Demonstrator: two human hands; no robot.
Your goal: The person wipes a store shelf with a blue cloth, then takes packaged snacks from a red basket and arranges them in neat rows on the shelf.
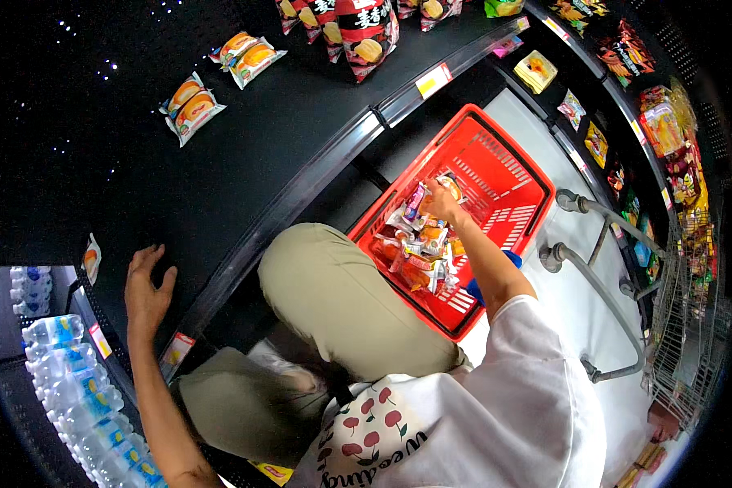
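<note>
My right hand reaches down into a red plastic shopping basket, among small packaged snacks heaped at its near end. Its fingers touch the packs; whether they grip one is hidden. My left hand rests over the black shelf with fingers apart and nothing in it. A single small pack lies to its left. Farther along the shelf are two pairs of wrapped pastries, one pair nearer and the other beyond. Black-and-red snack bags stand at the top.
Shrink-wrapped water bottles line the lower left. A wire shopping cart with grey metal tubing stands at the right, near another shelf holding colourful snack packs. My bent knee is beside the basket. The shelf's metal edge runs between my hands.
</note>
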